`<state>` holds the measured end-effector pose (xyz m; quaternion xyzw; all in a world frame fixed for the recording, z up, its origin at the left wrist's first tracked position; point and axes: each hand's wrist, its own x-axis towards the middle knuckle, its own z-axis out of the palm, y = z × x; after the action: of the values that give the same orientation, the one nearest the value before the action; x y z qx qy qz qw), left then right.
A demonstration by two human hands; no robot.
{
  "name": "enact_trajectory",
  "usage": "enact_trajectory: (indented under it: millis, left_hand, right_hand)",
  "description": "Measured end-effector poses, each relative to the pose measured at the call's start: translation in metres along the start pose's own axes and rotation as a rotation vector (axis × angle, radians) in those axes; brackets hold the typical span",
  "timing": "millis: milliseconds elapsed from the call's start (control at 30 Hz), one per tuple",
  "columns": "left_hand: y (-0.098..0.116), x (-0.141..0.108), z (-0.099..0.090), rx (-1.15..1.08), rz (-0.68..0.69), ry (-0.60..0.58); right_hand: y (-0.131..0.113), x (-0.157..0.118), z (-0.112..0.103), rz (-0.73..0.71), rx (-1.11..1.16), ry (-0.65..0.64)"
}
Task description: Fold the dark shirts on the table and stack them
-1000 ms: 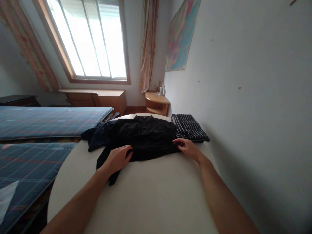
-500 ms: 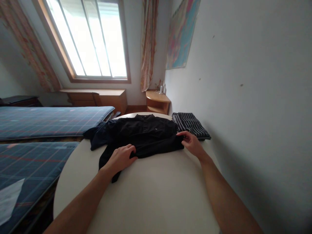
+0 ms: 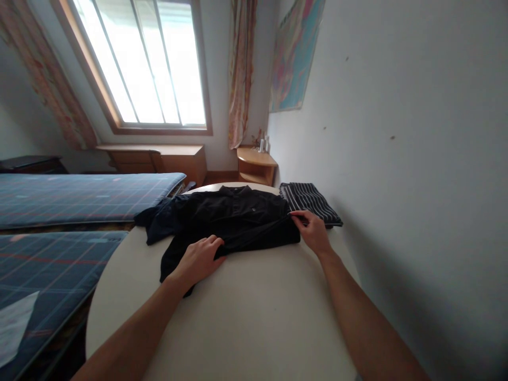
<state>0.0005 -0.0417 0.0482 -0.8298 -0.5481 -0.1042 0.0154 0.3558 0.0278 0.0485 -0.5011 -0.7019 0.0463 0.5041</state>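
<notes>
A black collared shirt lies spread across the far half of a round white table, its collar toward the window. My left hand is at the shirt's near edge, fingers curled over the cloth and thumb below. My right hand pinches the shirt's right edge between thumb and fingers. Dark navy cloth lies at the shirt's left end. Beside my right hand, a folded black-and-white striped cloth rests at the table's right edge.
Two beds with blue plaid mattresses stand on the left, a white paper on the nearer one. A wall runs close along the right. A desk and a small corner shelf stand beneath and beside the window.
My right hand has moved slightly up and away from me along the shirt's right edge, its pinch now higher. My left hand has shifted very slightly right.
</notes>
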Motion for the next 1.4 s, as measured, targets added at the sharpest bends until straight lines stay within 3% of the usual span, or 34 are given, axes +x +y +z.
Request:
enact_trajectory:
  millis: [267, 533, 733, 1033, 1167, 1267, 1400]
  left_hand:
    - [-0.003, 0.002, -0.004, -0.024, -0.084, 0.026]
    - [-0.019, 0.003, -0.007, -0.228, 0.051, 0.202]
    - [-0.026, 0.004, -0.006, -0.392, 0.089, 0.151]
    - [-0.037, 0.005, -0.009, -0.532, 0.126, 0.109]
    - [-0.034, 0.003, -0.011, -0.642, 0.178, 0.157]
    - [-0.029, 0.0, -0.016, -0.791, 0.194, 0.065]
    - [-0.023, -0.002, -0.022, -0.942, 0.175, -0.198]
  right_hand:
    - [0.001, 0.0, 0.0, -0.061, -0.019, -0.03]
    - [-0.003, -0.001, -0.004, -0.111, -0.038, -0.085]
    - [-0.007, 0.0, -0.007, -0.125, -0.065, -0.152]
    - [-0.01, -0.002, -0.01, -0.039, -0.05, -0.145]
    - [-0.018, -0.003, -0.018, -0.023, 0.158, -0.223]
    - [-0.023, -0.003, -0.022, 0.041, 0.389, -0.337]
    - [-0.025, -0.005, -0.025, 0.21, 0.592, -0.638]
